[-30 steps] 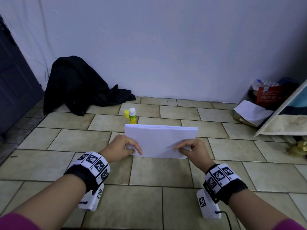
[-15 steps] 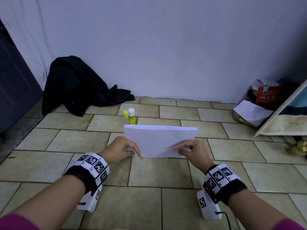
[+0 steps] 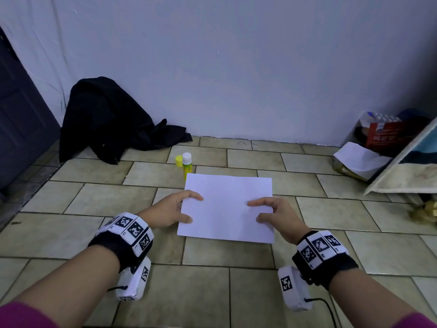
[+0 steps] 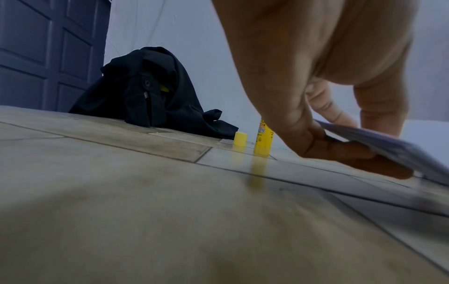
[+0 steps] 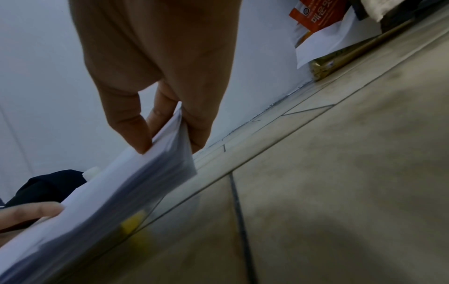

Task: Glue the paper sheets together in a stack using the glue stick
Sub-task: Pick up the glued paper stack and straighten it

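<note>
Tipped upright on edge a moment ago, the paper stack [image 3: 227,209] now lowers nearly flat over the floor tiles [image 3: 106,200], pinched at its sides by left hand [image 3: 171,210] and right hand [image 3: 275,215]. It seems not fully down. Just beyond stands the uncapped glue stick [image 3: 187,165], so gluing can begin.

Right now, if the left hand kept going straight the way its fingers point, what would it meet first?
Probably the right hand, reached across the paper stack that the left hand already holds; depth is uncertain.
</note>
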A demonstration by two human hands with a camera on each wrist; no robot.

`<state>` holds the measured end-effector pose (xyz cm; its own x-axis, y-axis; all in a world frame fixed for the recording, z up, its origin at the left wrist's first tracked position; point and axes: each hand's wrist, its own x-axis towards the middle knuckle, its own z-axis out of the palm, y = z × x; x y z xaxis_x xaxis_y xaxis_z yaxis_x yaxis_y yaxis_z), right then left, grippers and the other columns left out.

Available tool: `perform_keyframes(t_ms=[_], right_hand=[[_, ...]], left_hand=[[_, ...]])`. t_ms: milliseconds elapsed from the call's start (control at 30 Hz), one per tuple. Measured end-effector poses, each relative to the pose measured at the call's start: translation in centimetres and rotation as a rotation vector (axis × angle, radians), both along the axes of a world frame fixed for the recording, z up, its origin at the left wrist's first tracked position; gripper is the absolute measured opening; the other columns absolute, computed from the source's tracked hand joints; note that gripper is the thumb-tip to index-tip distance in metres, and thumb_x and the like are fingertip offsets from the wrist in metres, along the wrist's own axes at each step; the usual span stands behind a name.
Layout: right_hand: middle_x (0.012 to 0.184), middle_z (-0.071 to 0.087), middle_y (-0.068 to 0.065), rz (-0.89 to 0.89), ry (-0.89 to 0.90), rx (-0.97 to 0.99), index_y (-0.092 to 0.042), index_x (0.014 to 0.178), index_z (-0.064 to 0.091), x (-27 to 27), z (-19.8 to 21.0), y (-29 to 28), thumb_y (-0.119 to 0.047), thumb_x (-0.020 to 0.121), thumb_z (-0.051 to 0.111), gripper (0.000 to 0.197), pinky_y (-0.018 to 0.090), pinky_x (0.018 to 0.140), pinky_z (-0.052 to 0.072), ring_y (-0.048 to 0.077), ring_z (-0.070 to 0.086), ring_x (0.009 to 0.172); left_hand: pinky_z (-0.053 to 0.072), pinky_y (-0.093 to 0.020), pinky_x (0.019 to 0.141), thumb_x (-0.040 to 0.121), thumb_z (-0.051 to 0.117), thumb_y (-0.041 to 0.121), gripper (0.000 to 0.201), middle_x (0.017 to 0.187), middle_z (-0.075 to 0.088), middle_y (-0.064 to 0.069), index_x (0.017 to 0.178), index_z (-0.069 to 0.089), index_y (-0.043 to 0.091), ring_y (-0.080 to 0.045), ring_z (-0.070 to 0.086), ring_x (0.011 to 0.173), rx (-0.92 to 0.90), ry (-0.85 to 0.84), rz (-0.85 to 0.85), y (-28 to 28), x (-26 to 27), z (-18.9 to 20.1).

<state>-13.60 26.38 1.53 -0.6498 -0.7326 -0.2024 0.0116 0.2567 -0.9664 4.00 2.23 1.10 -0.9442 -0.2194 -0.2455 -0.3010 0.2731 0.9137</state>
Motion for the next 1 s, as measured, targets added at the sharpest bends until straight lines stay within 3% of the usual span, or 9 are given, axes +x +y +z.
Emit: perform_keyframes(t_ms=[200, 300, 433, 700, 867, 1000], right_hand=[[0.106, 0.061, 0.002, -0.004, -0.001, 0.109, -0.013, 0.095, 0.068, 0.0, -0.7, 0.1, 0.016, 0.078, 0.054, 0.036, 0.021, 0.069, 0.05, 0.019, 0.059, 0.091], [0.104, 0.059, 0.006, -0.012, 0.038, 0.163, -0.017, 0.088, 0.064, 0.0, -1.0, -0.1, 0.013, 0.077, 0.055, 0.033, 0.027, 0.071, 0.049, 0.023, 0.057, 0.09], [0.103, 0.056, 0.006, 0.008, 0.083, 0.246, -0.019, 0.086, 0.062, 0.1, -1.1, -0.3, 0.01, 0.077, 0.058, 0.03, 0.025, 0.067, 0.047, 0.022, 0.056, 0.09], [0.109, 0.053, 0.002, 0.033, 0.234, 0.391, -0.018, 0.098, 0.066, 0.5, -1.0, -0.7, 0.003, 0.078, 0.062, 0.029, 0.016, 0.064, 0.045, 0.015, 0.053, 0.091], [0.11, 0.05, 0.0, 0.046, 0.294, 0.436, -0.016, 0.105, 0.068, 0.6, -0.8, -0.8, 0.001, 0.079, 0.063, 0.032, 0.01, 0.063, 0.041, 0.015, 0.05, 0.096], [0.111, 0.051, -0.001, 0.053, 0.303, 0.446, -0.018, 0.105, 0.067, 0.5, -0.9, -0.7, 0.0, 0.08, 0.064, 0.032, 0.009, 0.063, 0.04, 0.015, 0.05, 0.096]], left_hand=[[0.05, -0.033, 0.097, 0.081, 0.067, -0.005, 0.055, 0.126, 0.058, 0.001, 0.121, 0.054, 0.031, -0.018, 0.06, 0.112, 0.012, -0.104, -0.017, -0.2, 0.0, -0.8], [0.05, -0.033, 0.097, 0.082, 0.067, -0.005, 0.056, 0.127, 0.056, 0.001, 0.122, 0.052, 0.031, -0.018, 0.058, 0.114, 0.009, -0.119, -0.016, 0.0, 0.1, -1.0], [0.049, -0.031, 0.098, 0.082, 0.066, -0.006, 0.055, 0.129, 0.054, -0.001, 0.121, 0.052, 0.03, -0.021, 0.055, 0.117, -0.008, -0.156, -0.039, 0.1, 0.2, -1.3], [0.047, -0.035, 0.099, 0.08, 0.07, 0.0, 0.055, 0.133, 0.046, -0.003, 0.12, 0.05, 0.032, -0.022, 0.05, 0.118, -0.214, -0.218, -0.017, 0.5, -0.3, -1.4], [0.042, -0.03, 0.1, 0.079, 0.073, 0.008, 0.059, 0.134, 0.04, -0.002, 0.128, 0.049, 0.032, -0.021, 0.044, 0.121, -0.361, -0.282, -0.02, 0.9, -0.6, -1.3], [0.046, -0.028, 0.09, 0.077, 0.075, 0.008, 0.062, 0.129, 0.047, -0.003, 0.129, 0.048, 0.03, -0.021, 0.049, 0.108, -0.364, -0.293, -0.006, 0.7, -0.7, -0.8]])
